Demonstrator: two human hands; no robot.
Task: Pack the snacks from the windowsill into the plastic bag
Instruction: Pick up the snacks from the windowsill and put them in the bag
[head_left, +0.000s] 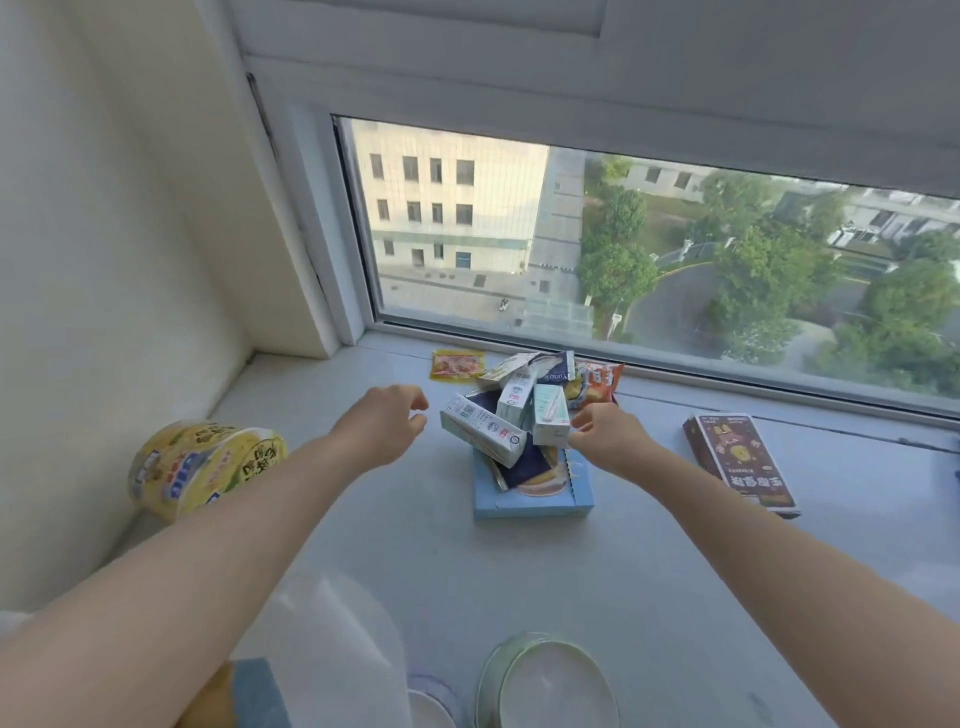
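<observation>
Translucent plastic bag sits well nearer than the blue box, probably kept close for short transfers; snacks lie heaped in that box on the windowsill; left hand hovers just left of it, loosely curled, empty; right hand reaches the mint carton on its right side, grip unclear.

Windowsill: bare surface lies open between the near edge and the blue box, and in a lane on each side of that box. The heap of cartons piled on the box blocks the middle. Yellow noodle bowls fill the left corner by the wall. A dark red box bounds the right lane. The window frame closes the far side, and a round lid sits at the near edge.
</observation>
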